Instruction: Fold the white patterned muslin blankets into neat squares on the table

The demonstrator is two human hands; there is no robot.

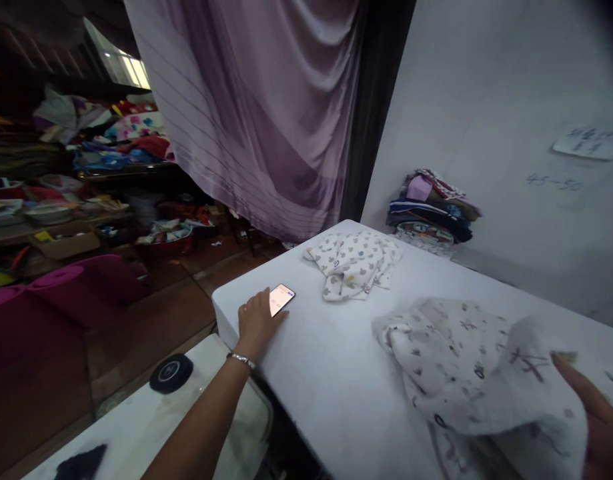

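On the white table [311,363], my left hand [256,325] has its thumb and fingers around a smartphone [282,298] with a lit screen. The phone lies at the table's left edge, partly covered by the hand. At the lower right, my right hand [599,413] grips the edge of a white printed cloth [451,373], partly lifted and slightly blurred. Some of the right hand's fingers are hidden behind the fabric. Beyond it, a second white cloth [359,260] with a small animal-like print lies crumpled at the far end.
A stack of folded fabrics [431,207] stands against the wall. A purple curtain [286,120] hangs behind the table. To the lower left, a lower white surface [136,433] carries a round black object [171,373]. Magenta rolls [86,290] and a cardboard box [69,241] are on the left.
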